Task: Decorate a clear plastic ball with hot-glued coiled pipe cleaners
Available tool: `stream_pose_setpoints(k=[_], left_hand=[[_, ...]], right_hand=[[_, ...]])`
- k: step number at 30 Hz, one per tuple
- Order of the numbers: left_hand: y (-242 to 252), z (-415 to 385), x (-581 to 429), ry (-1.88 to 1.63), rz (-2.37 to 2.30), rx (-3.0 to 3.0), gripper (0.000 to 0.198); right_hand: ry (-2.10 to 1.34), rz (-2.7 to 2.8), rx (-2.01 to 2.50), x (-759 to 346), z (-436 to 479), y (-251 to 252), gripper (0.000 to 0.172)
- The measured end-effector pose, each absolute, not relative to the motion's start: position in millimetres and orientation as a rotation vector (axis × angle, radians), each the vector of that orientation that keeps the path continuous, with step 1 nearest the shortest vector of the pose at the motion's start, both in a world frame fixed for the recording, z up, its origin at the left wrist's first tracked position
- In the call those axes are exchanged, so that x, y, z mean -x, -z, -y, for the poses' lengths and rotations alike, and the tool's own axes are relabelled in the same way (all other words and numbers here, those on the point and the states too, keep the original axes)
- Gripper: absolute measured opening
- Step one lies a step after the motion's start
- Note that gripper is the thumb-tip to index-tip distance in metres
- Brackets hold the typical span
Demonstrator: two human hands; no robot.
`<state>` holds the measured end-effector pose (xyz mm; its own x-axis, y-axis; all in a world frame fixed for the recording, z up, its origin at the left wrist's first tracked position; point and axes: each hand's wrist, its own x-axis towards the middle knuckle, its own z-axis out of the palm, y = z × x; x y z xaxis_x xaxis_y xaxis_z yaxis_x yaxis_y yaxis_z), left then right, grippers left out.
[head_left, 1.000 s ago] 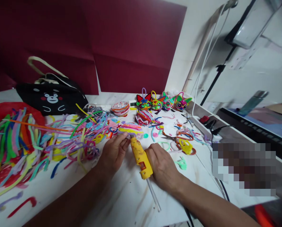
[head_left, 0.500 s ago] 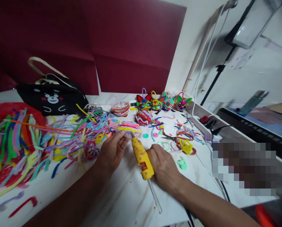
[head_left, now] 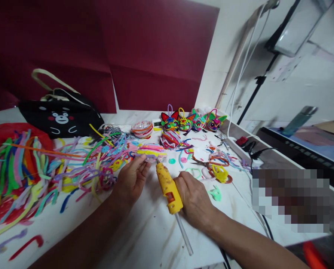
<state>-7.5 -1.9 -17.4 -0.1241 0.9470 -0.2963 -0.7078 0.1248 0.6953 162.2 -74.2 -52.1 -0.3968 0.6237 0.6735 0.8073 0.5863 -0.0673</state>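
Observation:
My right hand [head_left: 193, 196] is closed around the handle of a yellow hot glue gun [head_left: 169, 188]. A clear glue stick [head_left: 185, 235] juts from its rear, and its nozzle points away from me. Just left of the nozzle, my left hand [head_left: 131, 177] pinches a short purple pipe cleaner [head_left: 150, 158] between thumb and fingers; part of it is hidden by the fingertips. Beyond both hands lies a bundle of pink and yellow pipe cleaners [head_left: 151, 150]. A ball wrapped in pink and red strips [head_left: 170, 139] sits behind that.
Loose pipe cleaners [head_left: 77, 175] spread across the left side, beside a red bag [head_left: 40, 130] and a black tote [head_left: 63, 117]. Several cat-head ornaments [head_left: 185, 122] line the back. Scissors [head_left: 211, 163] lie at right, near a power strip [head_left: 244, 149] and cables.
My left hand has shifted slightly left with the purple pipe cleaner, and the glue gun's nozzle tip now shows. My right hand and the glue gun have barely moved.

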Motion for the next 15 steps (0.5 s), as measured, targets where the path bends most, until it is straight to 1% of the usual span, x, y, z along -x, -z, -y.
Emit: stream_pose_setpoints(k=[8, 12, 15], left_hand=[[20.4, 6.3, 0.1, -1.429, -0.847, -0.386, 0.019], [22.1, 8.6, -1.6, -1.37, -0.835, -0.46, 0.014], [23.6, 7.7, -0.5, -1.363, -0.829, -0.455, 0.014]], right_hand=[[0.386, 2.175, 1.099, -159.9, 75.1, 50.9, 0.009], [0.386, 2.189, 1.111, -158.7, 75.8, 51.4, 0.008], [0.386, 2.194, 1.121, -158.8, 76.1, 51.5, 0.008]])
